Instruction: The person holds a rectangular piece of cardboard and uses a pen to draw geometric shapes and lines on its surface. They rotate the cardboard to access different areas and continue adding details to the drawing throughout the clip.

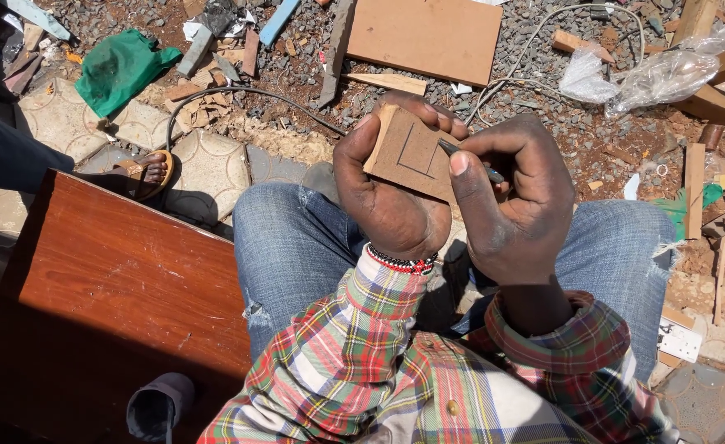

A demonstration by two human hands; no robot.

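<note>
My left hand (387, 197) grips a small thin brown board piece (407, 152) with square lines marked on its face, held up over my lap. My right hand (510, 201) holds a thin dark tool (449, 148), its tip touching the board's right side. Both wrists come out of plaid sleeves, and a beaded band circles the left wrist. Blue jeans cover my knees below the hands.
A reddish wooden tabletop (107, 288) stands at the left. Another person's sandalled foot (148, 171) rests beside it. Gravel ground ahead holds a flat brown board (424, 37), wood offcuts, a green cloth (120, 66), a cable and crumpled clear plastic (667, 74).
</note>
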